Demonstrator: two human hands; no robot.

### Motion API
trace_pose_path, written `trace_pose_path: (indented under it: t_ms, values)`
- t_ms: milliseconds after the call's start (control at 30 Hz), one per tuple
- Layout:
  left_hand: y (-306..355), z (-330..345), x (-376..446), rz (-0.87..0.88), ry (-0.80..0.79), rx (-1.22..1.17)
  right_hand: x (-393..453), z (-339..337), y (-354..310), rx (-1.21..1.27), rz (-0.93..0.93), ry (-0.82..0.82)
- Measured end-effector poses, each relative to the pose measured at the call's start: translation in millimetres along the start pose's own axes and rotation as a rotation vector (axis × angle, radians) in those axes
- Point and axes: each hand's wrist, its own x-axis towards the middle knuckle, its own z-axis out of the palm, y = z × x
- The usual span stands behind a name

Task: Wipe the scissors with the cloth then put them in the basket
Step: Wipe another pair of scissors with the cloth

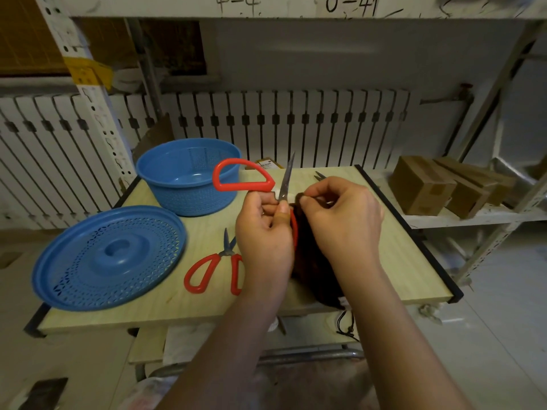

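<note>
Left hand (263, 232) is gripping the open scissors (285, 184) while right hand (340, 214) is pinching the dark cloth (313, 261), so still wiping; the basket (189, 179) drop is coming next.

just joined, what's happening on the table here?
A person's left hand holds a pair of red-handled scissors upright over the wooden table, while the right hand pinches a dark cloth against them, wiping. A second pair of red-handled scissors lies on the table. The blue plastic basket holds no scissors yet; its blue lid sits beside it.
</note>
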Motion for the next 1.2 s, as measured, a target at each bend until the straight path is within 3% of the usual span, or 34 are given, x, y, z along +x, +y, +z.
trace_pose_path:
  t_ms: [800,1033,1200]
  values:
    - [5,-3,-1,-0.044,-0.026,-0.056,2,-3,2,-0.010,-0.027,0.015]
    - [5,-6,4,-0.121,-0.006,-0.094,6,-16,14,-0.006,0.025,0.076]
    - [8,-5,6,-0.176,0.022,-0.103,-3,-18,10,-0.006,-0.059,0.074]
